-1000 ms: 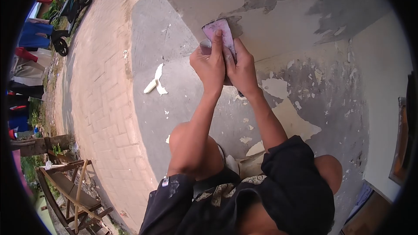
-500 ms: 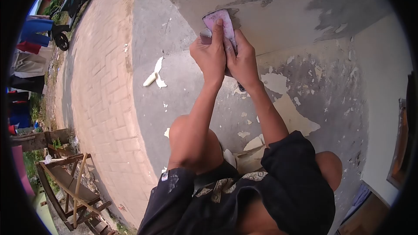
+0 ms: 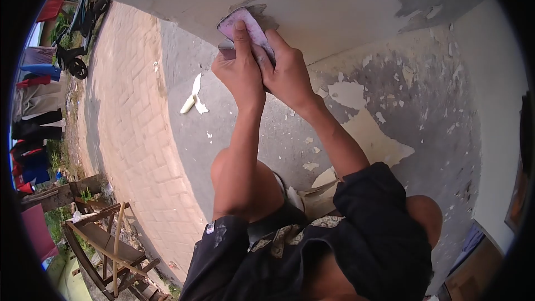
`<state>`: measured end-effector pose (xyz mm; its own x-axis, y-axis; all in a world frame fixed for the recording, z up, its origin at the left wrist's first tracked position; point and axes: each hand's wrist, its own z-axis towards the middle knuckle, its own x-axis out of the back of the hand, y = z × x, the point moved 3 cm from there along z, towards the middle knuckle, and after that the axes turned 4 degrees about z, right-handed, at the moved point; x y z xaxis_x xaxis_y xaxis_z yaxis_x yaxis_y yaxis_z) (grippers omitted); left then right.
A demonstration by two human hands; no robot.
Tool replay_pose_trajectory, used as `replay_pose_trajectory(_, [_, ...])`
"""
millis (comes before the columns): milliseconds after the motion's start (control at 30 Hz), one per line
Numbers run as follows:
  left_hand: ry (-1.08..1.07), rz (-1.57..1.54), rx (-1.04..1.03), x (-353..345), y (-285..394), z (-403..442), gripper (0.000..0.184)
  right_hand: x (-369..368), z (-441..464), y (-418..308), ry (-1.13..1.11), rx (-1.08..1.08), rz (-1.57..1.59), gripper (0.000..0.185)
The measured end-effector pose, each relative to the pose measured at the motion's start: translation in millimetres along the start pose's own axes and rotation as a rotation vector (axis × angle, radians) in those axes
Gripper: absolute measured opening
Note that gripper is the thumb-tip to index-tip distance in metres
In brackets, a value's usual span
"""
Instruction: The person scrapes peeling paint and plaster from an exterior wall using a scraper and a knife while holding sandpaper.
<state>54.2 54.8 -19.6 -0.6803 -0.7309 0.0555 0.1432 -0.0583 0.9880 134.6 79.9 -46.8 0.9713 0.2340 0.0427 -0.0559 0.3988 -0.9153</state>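
Observation:
A worn pinkish sheet of sandpaper (image 3: pixel 255 29) with a dark edge is pressed against the grey wall (image 3: pixel 340 17), close to the wall's left edge. My left hand (image 3: pixel 241 72) is closed on it, the thumb lying flat along its pink face. A folded brownish-grey flap sticks out beside the left fingers. From the right, my right hand (image 3: pixel 287 72) grips the lower right edge of the same sheet. The two hands touch each other, and most fingertips are hidden behind the sheet. Rough dark patches mark the wall above and to the right.
Peeled paint flakes (image 3: pixel 348 95) lie on the grey floor (image 3: pixel 234 128), with a curled strip (image 3: pixel 195 97) at left. Beyond are brick paving (image 3: pixel 139 117), a wooden frame (image 3: pixel 106 245), hanging clothes (image 3: pixel 42 100) and a motorbike (image 3: pixel 78 39). My bent knees flank my arms.
Both hands and the sandpaper have shifted left in view, nearer the wall's edge. The view has also tilted, so more of the wall's edge shows at top left.

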Motion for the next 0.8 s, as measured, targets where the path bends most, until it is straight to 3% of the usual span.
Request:
replay_pose_trajectory(600, [0.077,-0.001,-0.014,-12,-5,2,0.047,9,13,5,-0.085,-0.028,0.045,0.017])
replay_pose_trajectory(800, [0.125,-0.123,0.051,-22,-4,-2,0.048,23,21,-2,-0.157,-0.007,-0.105,0.017])
